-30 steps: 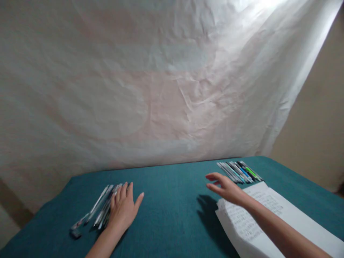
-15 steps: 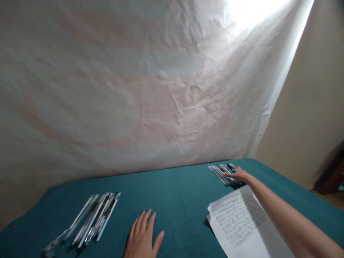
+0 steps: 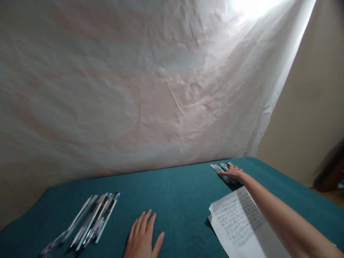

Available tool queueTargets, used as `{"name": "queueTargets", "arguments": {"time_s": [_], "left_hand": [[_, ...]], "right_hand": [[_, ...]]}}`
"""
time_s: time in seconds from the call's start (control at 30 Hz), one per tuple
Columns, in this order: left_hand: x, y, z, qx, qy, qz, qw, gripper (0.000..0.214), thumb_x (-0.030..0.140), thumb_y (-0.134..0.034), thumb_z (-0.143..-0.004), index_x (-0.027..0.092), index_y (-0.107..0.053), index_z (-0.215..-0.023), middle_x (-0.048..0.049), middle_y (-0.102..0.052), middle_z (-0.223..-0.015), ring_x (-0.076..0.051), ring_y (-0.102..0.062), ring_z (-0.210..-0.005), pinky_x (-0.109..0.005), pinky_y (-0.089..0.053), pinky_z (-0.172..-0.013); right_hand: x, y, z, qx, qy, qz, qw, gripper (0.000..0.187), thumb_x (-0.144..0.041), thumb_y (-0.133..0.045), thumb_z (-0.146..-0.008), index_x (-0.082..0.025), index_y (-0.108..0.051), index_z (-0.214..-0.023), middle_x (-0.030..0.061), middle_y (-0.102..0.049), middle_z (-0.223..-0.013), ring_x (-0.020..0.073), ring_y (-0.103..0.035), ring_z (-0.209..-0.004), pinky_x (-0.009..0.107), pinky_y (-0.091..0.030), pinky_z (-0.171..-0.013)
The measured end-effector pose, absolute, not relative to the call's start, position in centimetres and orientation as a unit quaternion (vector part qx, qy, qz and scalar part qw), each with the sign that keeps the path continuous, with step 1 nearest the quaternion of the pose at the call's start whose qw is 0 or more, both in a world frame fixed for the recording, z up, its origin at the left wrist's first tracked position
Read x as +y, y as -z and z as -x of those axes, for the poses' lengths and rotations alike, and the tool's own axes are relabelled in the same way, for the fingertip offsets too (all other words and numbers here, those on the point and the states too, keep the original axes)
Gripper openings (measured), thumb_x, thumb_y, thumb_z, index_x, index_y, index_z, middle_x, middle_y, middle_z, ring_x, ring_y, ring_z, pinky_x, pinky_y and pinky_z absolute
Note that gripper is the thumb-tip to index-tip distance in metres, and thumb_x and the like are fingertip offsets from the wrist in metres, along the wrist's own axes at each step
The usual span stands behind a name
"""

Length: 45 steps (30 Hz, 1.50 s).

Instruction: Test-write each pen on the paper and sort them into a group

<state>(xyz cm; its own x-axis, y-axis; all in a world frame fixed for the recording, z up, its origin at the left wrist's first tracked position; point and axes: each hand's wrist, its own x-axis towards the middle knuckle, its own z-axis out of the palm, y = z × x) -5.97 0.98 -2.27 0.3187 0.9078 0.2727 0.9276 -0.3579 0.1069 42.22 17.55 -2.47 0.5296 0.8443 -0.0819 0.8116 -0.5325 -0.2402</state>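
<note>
My right hand point(image 3: 233, 172) reaches far across the teal table point(image 3: 174, 193) and lies over a row of pens point(image 3: 220, 167) at the back right, its fingers curled down onto them. Only the left ends of those pens show past the fingers. My left hand point(image 3: 143, 237) rests flat on the cloth near the front edge, fingers stretched out, holding nothing. A second row of pens point(image 3: 92, 219) lies to its left, a short gap away. A handwritten sheet of paper point(image 3: 236, 222) lies under my right forearm.
A crumpled white sheet point(image 3: 150, 89) hangs as a backdrop behind the table. A beige wall point(image 3: 314, 114) stands to the right, with a dark blurred object point(image 3: 331, 173) low beside it.
My right hand moved from above the paper out to the far pens and has settled over them. My left hand came off the left pen row and slid right onto bare cloth.
</note>
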Motion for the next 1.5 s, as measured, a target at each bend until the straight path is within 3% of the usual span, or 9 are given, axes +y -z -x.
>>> {"name": "queueTargets", "arguments": {"time_s": [0.2,0.53,0.73,1.0,1.1,1.2,1.3,1.4,1.5], "left_hand": [[1.0,2.1,5.9,-0.567,0.144,0.810,0.040,0.055,0.053,-0.037,-0.081,0.021,-0.046,-0.125,-0.0066,-0.042,-0.133,-0.026,-0.035,-0.123,-0.043,-0.032,-0.099],[0.9,2.1,5.9,-0.565,0.147,0.811,0.040,0.054,0.053,-0.037,-0.081,0.022,-0.046,-0.125,-0.0066,-0.041,-0.133,-0.026,-0.034,-0.123,-0.044,-0.031,-0.099],[0.9,2.0,5.9,-0.564,0.154,0.810,0.039,0.053,0.052,-0.038,-0.081,0.023,-0.045,-0.125,-0.0062,-0.041,-0.133,-0.026,-0.034,-0.123,-0.043,-0.031,-0.099],[1.0,2.5,6.1,-0.563,0.186,0.805,-0.010,0.052,0.050,-0.040,-0.081,0.023,-0.044,-0.126,-0.0068,-0.040,-0.134,-0.027,-0.031,-0.125,-0.046,-0.027,-0.101],[0.5,1.9,5.7,-0.560,0.245,0.787,-0.090,0.051,0.046,-0.042,-0.082,0.022,-0.042,-0.126,-0.0072,-0.039,-0.134,-0.026,-0.030,-0.125,-0.046,-0.024,-0.103],[-0.6,0.0,4.5,-0.525,0.330,0.746,-0.244,0.045,0.041,-0.040,-0.085,0.023,-0.039,-0.126,-0.0074,-0.039,-0.133,-0.022,-0.035,-0.122,-0.040,-0.027,-0.103],[-1.5,-2.4,2.6,-0.481,0.406,0.634,-0.448,0.048,0.043,-0.044,-0.083,0.018,-0.040,-0.124,-0.0112,-0.045,-0.127,-0.021,-0.042,-0.116,-0.035,-0.034,-0.097],[-1.8,-3.9,0.8,-0.406,0.448,0.482,-0.634,0.052,0.047,-0.043,-0.083,0.014,-0.041,-0.123,-0.0132,-0.052,-0.119,-0.023,-0.048,-0.111,-0.034,-0.041,-0.088],[-1.6,-4.0,0.0,-0.410,0.496,0.359,-0.675,0.050,0.045,-0.054,-0.077,0.011,-0.049,-0.114,-0.0116,-0.062,-0.101,-0.021,-0.058,-0.095,-0.030,-0.044,-0.080]], "right_hand": [[18.2,1.9,-42.6,-0.495,-0.108,0.861,0.043,0.093,-0.063,-0.059,-0.054,-0.009,-0.037,-0.127,0.0214,-0.046,-0.121,0.0354,-0.041,-0.113,0.040,-0.032,-0.088],[18.6,1.8,-40.4,-0.498,-0.084,0.863,0.024,0.067,-0.045,-0.057,-0.064,-0.009,-0.041,-0.118,0.0227,-0.042,-0.120,0.0368,-0.040,-0.112,0.043,-0.034,-0.082],[18.2,1.2,-39.8,-0.517,-0.106,0.849,0.016,0.059,-0.021,-0.061,-0.060,-0.010,-0.041,-0.114,0.0206,-0.054,-0.106,0.0302,-0.055,-0.096,0.034,-0.039,-0.073],[15.6,-1.5,-36.5,-0.578,-0.107,0.804,0.091,0.046,-0.016,-0.053,-0.066,-0.014,-0.043,-0.110,0.0152,-0.059,-0.095,0.0261,-0.058,-0.086,0.030,-0.039,-0.066],[14.4,-3.2,-32.5,-0.634,-0.113,0.751,0.142,0.047,-0.016,-0.051,-0.068,-0.014,-0.039,-0.114,0.0117,-0.059,-0.091,0.0214,-0.057,-0.079,0.027,-0.038,-0.063],[11.8,-4.8,-26.8,-0.700,-0.145,0.674,0.184,0.053,-0.018,-0.050,-0.070,-0.015,-0.032,-0.120,0.0055,-0.058,-0.086,0.0157,-0.055,-0.071,0.023,-0.039,-0.059],[7.6,-5.4,-20.3,-0.755,-0.289,0.531,0.255,0.053,-0.016,-0.048,-0.069,-0.015,-0.034,-0.120,0.0017,-0.057,-0.080,0.0132,-0.053,-0.064,0.022,-0.040,-0.057],[3.2,-4.9,-14.6,-0.752,-0.401,0.419,0.314,0.065,-0.014,-0.051,-0.068,-0.015,-0.025,-0.127,0.0055,-0.056,-0.100,0.0154,-0.055,-0.082,0.027,-0.044,-0.072],[0.4,-3.5,-10.4,-0.736,-0.435,0.379,0.354,0.079,-0.014,-0.054,-0.067,-0.011,-0.011,-0.133,0.0130,-0.052,-0.112,0.0202,-0.052,-0.099,0.035,-0.040,-0.087]]}}
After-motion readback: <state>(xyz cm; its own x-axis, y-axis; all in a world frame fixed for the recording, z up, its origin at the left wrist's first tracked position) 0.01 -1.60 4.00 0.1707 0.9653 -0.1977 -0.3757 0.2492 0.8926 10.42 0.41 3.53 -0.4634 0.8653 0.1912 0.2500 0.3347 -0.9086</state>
